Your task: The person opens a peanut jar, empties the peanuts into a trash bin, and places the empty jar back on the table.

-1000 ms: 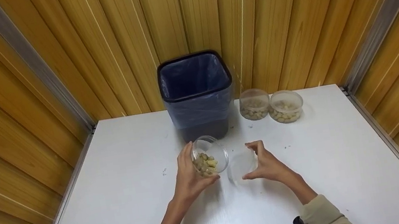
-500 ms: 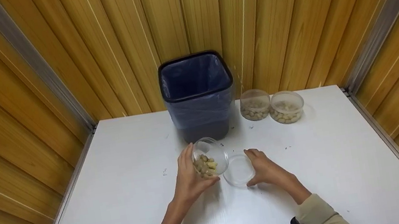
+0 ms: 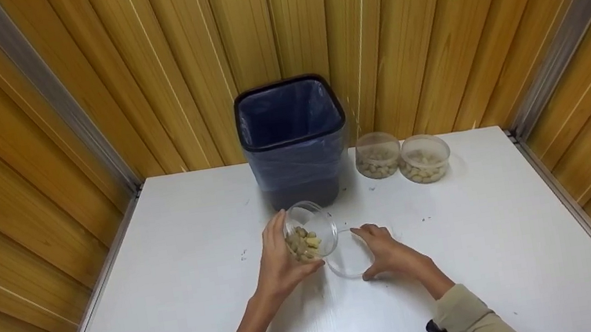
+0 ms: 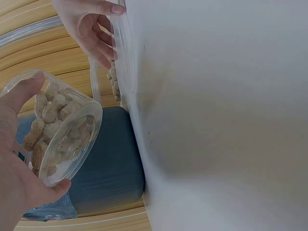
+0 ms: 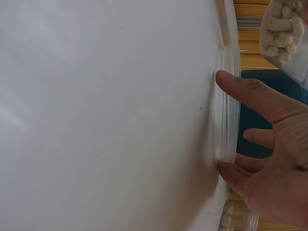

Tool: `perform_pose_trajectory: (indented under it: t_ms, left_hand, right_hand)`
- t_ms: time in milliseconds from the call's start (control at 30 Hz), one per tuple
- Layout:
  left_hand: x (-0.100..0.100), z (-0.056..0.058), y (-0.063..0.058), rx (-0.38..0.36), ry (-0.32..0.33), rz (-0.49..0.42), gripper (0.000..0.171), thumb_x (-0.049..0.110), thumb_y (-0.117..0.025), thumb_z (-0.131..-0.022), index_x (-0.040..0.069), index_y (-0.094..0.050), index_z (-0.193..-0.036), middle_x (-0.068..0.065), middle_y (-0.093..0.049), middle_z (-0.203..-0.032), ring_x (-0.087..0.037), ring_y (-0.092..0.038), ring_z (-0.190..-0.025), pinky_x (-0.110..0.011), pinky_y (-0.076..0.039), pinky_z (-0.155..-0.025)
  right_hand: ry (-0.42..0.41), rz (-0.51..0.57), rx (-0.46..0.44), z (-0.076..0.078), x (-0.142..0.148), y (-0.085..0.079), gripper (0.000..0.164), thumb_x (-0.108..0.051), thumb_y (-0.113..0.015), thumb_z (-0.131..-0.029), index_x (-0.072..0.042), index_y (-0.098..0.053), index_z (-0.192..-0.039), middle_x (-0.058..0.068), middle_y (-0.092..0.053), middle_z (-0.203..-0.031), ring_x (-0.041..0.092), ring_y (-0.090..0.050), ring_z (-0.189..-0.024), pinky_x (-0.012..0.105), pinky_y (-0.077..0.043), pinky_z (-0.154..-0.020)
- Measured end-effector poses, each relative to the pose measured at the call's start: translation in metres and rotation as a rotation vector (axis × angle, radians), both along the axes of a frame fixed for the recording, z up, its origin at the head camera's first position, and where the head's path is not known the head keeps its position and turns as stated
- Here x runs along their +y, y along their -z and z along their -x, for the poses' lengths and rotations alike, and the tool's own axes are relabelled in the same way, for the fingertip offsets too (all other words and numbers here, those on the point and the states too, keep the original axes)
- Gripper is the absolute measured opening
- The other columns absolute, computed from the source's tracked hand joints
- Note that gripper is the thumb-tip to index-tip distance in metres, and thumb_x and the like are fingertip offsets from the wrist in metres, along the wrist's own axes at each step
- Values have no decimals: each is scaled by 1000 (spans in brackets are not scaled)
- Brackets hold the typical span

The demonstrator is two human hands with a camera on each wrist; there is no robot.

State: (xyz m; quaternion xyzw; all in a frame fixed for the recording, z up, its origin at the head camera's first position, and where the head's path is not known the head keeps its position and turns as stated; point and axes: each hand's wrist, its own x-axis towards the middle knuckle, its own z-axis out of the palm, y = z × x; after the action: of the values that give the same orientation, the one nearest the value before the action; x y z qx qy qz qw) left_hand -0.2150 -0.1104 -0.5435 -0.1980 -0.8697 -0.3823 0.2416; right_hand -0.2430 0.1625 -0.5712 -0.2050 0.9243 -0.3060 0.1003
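Observation:
My left hand (image 3: 276,268) grips a clear plastic tub (image 3: 317,224) round its side, thumb at the lower edge. The tub is tilted with its mouth turned right and toward me. Unshelled peanuts (image 4: 57,113) lie inside it, with a yellow piece among them in the head view. Just right of the tub, my right hand (image 3: 393,254) spans a round clear lid (image 5: 227,115) between thumb and fingers. The lid lies flat, close against the white tabletop, and its left edge comes near the tub's rim in the head view.
Behind the tub stands a dark bin (image 3: 299,171) with a bluish liner. At the back right are two clear tubs of peanuts, the left one (image 3: 378,156) and the right one (image 3: 424,158), side by side. Small crumbs dot the white table (image 3: 183,276). Wood-patterned walls (image 3: 186,59) enclose it.
My right hand has lowered the lid to the table and shifted slightly left, toward the tub. The left hand and its tub have barely moved.

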Motion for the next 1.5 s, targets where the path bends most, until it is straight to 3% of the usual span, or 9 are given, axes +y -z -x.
perform_pose_trajectory:
  t_ms: [133,233,467,633,800,933,1067,1300,1500]
  left_hand:
    - [0,1,0,-1,-2,4,128,29,-102,-53,-1,-31,-154,-20,-37,-155,-34,-35,-145,-49,-35,-118]
    - [-1,1,-1,7,-3,6,128,29,-102,-53,-2,-31,-154,-20,-38,-155,-34,-35,-145,-49,-34,-118]
    - [-3,1,-1,9,-2,25,127,31,-101,-55,-3,-29,-154,-20,-36,-155,-34,-34,-145,-48,-35,-118]
    - [-3,0,-2,17,-7,45,127,31,-102,-55,-3,-30,-154,-20,-36,-155,-34,-35,-145,-49,-35,-117]
    - [0,2,-3,21,0,49,127,31,-101,-55,-4,-30,-154,-22,-37,-154,-36,-35,-144,-50,-34,-118]
    - [1,2,-2,6,-10,49,128,30,-102,-54,-3,-29,-154,-22,-37,-154,-35,-34,-145,-48,-33,-119]
    - [0,1,-2,-2,-14,53,129,30,-102,-54,-3,-29,-155,-22,-36,-155,-35,-34,-145,-49,-33,-119]
    - [-2,1,-1,5,-15,59,130,32,-102,-54,-1,-28,-156,-21,-36,-155,-34,-34,-146,-48,-32,-119]
    - [-2,-1,-1,2,-3,52,129,32,-101,-57,-1,-27,-156,-19,-35,-156,-33,-33,-146,-48,-33,-119]
  right_hand:
    - [-14,10,-13,4,3,-8,102,-16,-95,-68,2,-39,-151,28,-40,-148,48,-35,-136,60,-37,-111]
    - [-3,57,29,11,5,-20,82,-15,-86,-81,2,-43,-149,28,-42,-147,49,-38,-136,61,-36,-111]
    - [76,345,128,31,7,-78,37,-10,-63,-100,0,-61,-135,20,-62,-134,40,-59,-122,52,-50,-102]
    - [181,540,130,50,5,-123,32,-20,-55,-106,1,-67,-127,18,-69,-125,33,-65,-117,36,-54,-98]
    - [273,714,86,77,2,-151,38,-25,-50,-108,6,-68,-122,25,-67,-121,24,-69,-106,23,-55,-90]
    - [318,823,2,94,-3,-163,42,-24,-42,-111,10,-62,-126,28,-63,-123,23,-68,-102,30,-56,-91]
    - [343,923,-88,106,-8,-172,41,-24,-37,-111,9,-58,-125,22,-63,-117,29,-66,-104,37,-57,-93]
    - [346,996,-202,121,-11,-181,27,-25,-39,-111,-2,-53,-114,11,-59,-103,21,-63,-89,37,-57,-87]
    - [330,1001,-251,127,-18,-185,32,-26,-38,-110,1,-52,-120,6,-59,-99,20,-63,-88,44,-54,-91]
